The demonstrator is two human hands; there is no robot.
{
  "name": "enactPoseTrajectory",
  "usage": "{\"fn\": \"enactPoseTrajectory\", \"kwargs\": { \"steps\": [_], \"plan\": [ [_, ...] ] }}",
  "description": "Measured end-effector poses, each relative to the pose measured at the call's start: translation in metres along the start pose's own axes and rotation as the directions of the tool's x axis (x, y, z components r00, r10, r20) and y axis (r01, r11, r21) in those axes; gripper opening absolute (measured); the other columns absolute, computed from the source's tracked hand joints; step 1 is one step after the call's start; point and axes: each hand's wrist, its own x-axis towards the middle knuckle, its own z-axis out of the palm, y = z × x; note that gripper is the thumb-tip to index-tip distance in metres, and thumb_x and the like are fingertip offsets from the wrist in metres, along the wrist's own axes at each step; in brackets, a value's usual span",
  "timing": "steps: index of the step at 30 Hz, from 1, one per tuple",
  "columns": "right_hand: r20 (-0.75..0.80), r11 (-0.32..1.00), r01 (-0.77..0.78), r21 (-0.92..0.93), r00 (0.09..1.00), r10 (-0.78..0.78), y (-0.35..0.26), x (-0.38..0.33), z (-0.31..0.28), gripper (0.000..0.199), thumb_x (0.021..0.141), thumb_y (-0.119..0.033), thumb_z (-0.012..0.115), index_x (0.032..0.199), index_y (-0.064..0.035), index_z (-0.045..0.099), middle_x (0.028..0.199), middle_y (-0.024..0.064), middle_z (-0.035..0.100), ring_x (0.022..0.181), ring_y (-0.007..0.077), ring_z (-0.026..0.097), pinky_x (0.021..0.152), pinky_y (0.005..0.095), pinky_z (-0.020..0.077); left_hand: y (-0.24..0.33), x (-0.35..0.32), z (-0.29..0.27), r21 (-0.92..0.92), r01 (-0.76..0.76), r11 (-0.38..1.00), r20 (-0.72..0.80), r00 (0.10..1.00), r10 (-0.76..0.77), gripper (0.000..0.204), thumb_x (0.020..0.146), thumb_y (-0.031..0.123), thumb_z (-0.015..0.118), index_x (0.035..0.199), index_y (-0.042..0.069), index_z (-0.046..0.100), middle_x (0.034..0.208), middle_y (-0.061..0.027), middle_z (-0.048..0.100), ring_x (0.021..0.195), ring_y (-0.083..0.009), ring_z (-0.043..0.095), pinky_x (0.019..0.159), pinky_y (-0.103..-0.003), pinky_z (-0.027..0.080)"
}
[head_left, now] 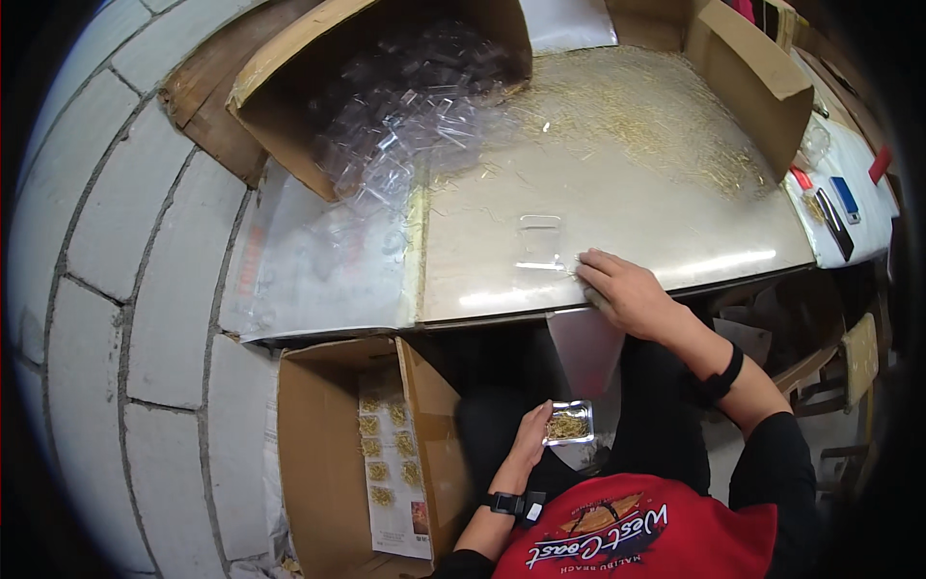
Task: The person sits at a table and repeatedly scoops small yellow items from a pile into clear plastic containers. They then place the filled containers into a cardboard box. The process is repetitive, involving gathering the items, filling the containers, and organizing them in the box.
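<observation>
My left hand (pixel 530 436) grips the edge of a small shiny silver tray (pixel 586 407), low in front of the table. A heap of thin gold-coloured pins (pixel 567 426) lies inside the tray. My right hand (pixel 627 292) rests at the table's front edge, its fingers stretched out on the surface and holding nothing that I can see. Beside its fingertips lies a clear plastic case (pixel 540 243), with a few thin pieces near it. Just below this hand, a translucent tapering plastic sheet (pixel 585 345) hangs from the table edge above the tray.
Loose gold pins (pixel 637 106) cover the table's far part. A tipped cardboard box (pixel 289 72) spills clear plastic cases (pixel 405 135) at the left. An open carton (pixel 318 463) below holds several pin bundles on paper. Small tools (pixel 831 220) lie far right.
</observation>
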Motion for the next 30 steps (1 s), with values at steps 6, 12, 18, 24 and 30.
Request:
{"fn": "enactPoseTrajectory", "kwargs": {
  "steps": [6, 12, 18, 24, 30],
  "plan": [
    [0.033, 0.991, 0.087, -0.099, 0.996, -0.084, -0.006, 0.024, 0.015, 0.029, 0.086, -0.020, 0.056, 0.111, -0.0067, 0.059, 0.119, 0.0133, 0.056, 0.115, 0.0310, 0.052, 0.088, 0.0383, 0.0471, -0.010, 0.005, 0.010, -0.008, 0.047, 0.999, 0.023, 0.999, -0.047, 0.029, 0.099, 0.026, 0.043, 0.100, 0.001, 0.058, 0.093, -0.0075, 0.064, 0.081, -0.0145, 0.063, 0.074, -0.029, 0.052],
    [-0.092, 0.827, -0.127, 0.547, 0.973, 0.211, 0.007, -0.021, -0.012, 0.024, 0.088, -0.011, 0.056, 0.109, 0.0001, 0.061, 0.115, 0.0193, 0.060, 0.109, 0.0337, 0.057, 0.092, 0.0359, 0.0458, -0.015, 0.006, 0.013, 0.015, 0.027, 1.000, 0.027, 0.999, -0.027, 0.033, 0.099, 0.028, 0.042, 0.104, 0.000, 0.058, 0.095, -0.0077, 0.064, 0.083, -0.0143, 0.063, 0.074, -0.029, 0.052],
    [-0.143, 0.965, -0.096, 0.246, 0.981, 0.134, -0.002, -0.023, 0.007, 0.033, 0.089, -0.016, 0.057, 0.118, -0.0015, 0.054, 0.126, 0.0187, 0.053, 0.121, 0.0344, 0.047, 0.102, 0.0419, 0.0368, -0.007, 0.031, 0.037, 0.037, 0.038, 0.999, -0.004, 0.999, -0.038, 0.036, 0.098, 0.027, 0.039, 0.112, -0.002, 0.055, 0.099, -0.0119, 0.064, 0.084, -0.0208, 0.066, 0.068, -0.035, 0.056],
    [-0.055, 0.975, -0.007, 0.222, 0.998, 0.020, -0.045, -0.086, 0.008, 0.036, 0.076, -0.006, 0.063, 0.112, -0.0022, 0.057, 0.123, 0.0149, 0.054, 0.120, 0.0306, 0.049, 0.096, 0.0388, 0.0444, 0.013, 0.031, 0.066, -0.022, -0.025, 0.999, 0.030, 0.999, 0.026, 0.035, 0.095, 0.022, 0.037, 0.113, -0.001, 0.057, 0.104, -0.0106, 0.063, 0.093, -0.0199, 0.063, 0.078, -0.034, 0.053],
    [-0.016, 0.896, -0.182, 0.405, 0.978, 0.206, -0.046, -0.148, 0.006, 0.031, 0.073, 0.001, 0.062, 0.103, -0.0020, 0.061, 0.102, 0.0156, 0.063, 0.094, 0.0338, 0.061, 0.079, 0.0384, 0.0514, 0.003, 0.014, 0.045, 0.037, 0.018, 0.999, 0.152, 0.988, -0.023, 0.036, 0.096, 0.032, 0.042, 0.110, 0.001, 0.055, 0.097, -0.0093, 0.064, 0.081, -0.0185, 0.066, 0.055, -0.030, 0.055]
  ]
}}
